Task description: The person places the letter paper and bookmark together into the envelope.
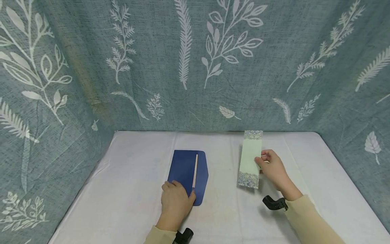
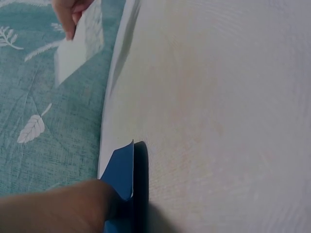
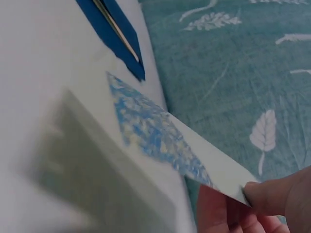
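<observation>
A dark blue envelope [image 1: 181, 164] lies on the white table, its angled flap toward the right. Along the flap's base runs a narrow pale strip [image 1: 195, 169]. My left hand [image 1: 176, 203] grips the envelope at its near end, thumb by the strip's lower end; the fingertips are partly hidden. In the left wrist view, a blue envelope edge [image 2: 120, 167] rises beyond that hand. My right hand [image 1: 272, 167] pinches a long pale green card [image 1: 251, 156] by its right edge, thumb on top. Patterned bands cross both card ends, and the card's blue floral end [image 3: 150, 128] shows in the right wrist view.
The white tabletop [image 1: 131, 189] ends at a green-grey leaf-print curtain [image 1: 195, 101] behind and at both sides. Black wrist devices [image 1: 274, 203] sit at both cuffs. The card casts a shadow, raised off the table and to the right of the envelope.
</observation>
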Available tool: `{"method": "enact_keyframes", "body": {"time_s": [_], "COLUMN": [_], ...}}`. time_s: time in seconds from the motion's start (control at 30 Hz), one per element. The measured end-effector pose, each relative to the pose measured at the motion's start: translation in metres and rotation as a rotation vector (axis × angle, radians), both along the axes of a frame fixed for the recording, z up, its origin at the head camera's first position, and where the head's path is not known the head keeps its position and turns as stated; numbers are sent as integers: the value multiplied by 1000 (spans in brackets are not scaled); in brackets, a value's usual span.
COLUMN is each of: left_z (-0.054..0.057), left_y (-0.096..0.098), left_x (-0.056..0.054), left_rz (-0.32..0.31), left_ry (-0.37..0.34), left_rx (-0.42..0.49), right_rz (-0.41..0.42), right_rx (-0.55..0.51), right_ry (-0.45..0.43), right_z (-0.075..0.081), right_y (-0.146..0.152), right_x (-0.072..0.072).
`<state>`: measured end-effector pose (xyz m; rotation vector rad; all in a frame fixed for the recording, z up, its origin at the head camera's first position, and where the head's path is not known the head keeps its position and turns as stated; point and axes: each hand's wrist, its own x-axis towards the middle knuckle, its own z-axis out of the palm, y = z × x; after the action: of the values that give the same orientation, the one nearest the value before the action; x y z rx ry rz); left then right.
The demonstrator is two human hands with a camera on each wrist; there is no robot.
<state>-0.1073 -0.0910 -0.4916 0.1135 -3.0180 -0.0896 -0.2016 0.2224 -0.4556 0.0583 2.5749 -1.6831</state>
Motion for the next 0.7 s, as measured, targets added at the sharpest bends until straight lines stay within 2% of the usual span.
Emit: {"method": "enact_keyframes", "body": {"time_s": [0.23, 0.7], "left_z": [-1, 2], "left_y": [1, 13], "left_x": [0, 1], "left_rz": [2, -12], "left_ry": [-23, 34], "left_rx": [-22, -53], "right_rz": [1, 20], "right_rx": [-70, -178], "right_ry": [-30, -57], "right_z": [-3, -18], "right_y": [-22, -56], "right_x": [-1, 0]}}
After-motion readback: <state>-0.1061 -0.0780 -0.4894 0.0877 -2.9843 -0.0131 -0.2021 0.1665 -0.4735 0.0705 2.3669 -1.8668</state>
